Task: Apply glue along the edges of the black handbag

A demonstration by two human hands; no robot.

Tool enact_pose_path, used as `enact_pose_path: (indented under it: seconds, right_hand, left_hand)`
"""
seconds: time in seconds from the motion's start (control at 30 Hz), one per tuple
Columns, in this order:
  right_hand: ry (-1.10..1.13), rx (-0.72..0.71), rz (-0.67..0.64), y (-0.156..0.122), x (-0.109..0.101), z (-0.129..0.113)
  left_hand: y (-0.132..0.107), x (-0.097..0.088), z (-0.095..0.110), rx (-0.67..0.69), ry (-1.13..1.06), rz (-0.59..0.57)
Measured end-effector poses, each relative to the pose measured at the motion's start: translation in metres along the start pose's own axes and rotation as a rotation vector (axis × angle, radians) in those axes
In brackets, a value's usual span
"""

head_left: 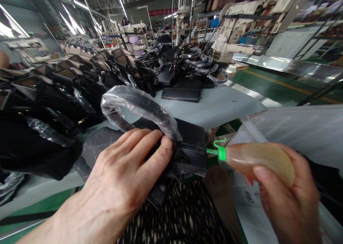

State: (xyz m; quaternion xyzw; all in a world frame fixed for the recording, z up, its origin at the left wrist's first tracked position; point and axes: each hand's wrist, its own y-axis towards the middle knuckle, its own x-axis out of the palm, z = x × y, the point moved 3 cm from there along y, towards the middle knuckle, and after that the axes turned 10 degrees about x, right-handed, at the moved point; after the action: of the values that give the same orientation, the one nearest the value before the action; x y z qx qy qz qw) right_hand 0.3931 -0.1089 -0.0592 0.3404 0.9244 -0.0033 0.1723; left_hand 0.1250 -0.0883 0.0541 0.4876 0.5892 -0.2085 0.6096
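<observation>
A black handbag piece (191, 136) lies at the near edge of the table, its curved handle (146, 102) wrapped in clear plastic. Over the bag, at the base of the handle, my left hand (128, 161) presses with its fingers together, gripping the bag's material. My right hand (289, 190) is wrapped round a glue bottle (257, 160) with amber contents and a bright green cap. The bottle lies sideways, its thin green nozzle pointing left at the bag's right edge. Whether the tip touches the edge I cannot tell.
Rows of black bags (53, 90) crowd the left side. More bag pieces with plastic-wrapped handles (198, 61) are heaped at the back of the pale table (222, 104). A white bin (308, 129) stands at the right, and a sewing machine (241, 25) is behind.
</observation>
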Motion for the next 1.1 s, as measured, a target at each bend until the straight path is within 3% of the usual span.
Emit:
enact_pose_path:
  seconds: [0.07,0.23,0.43,0.8,1.1]
  right_hand:
    - [0.030,0.066,-0.059,0.000,0.000,0.002]
    - [-0.146,-0.063,-0.080,0.002,0.001,0.001]
    - [-0.203,-0.117,-0.055,0.004,0.000,0.003]
    - [-0.162,0.034,-0.116,-0.006,0.003,-0.001]
    - [-0.144,0.015,-0.151,-0.012,0.002,0.002]
  left_hand:
    - [-0.001,0.000,0.000,0.001,-0.003,0.010]
    - [-0.003,0.001,0.000,-0.006,-0.008,0.038]
    - [-0.003,0.002,0.000,-0.007,-0.011,0.041]
    - [-0.001,0.003,-0.001,-0.024,-0.029,0.056]
    - [-0.002,0.003,0.000,-0.025,-0.031,0.049]
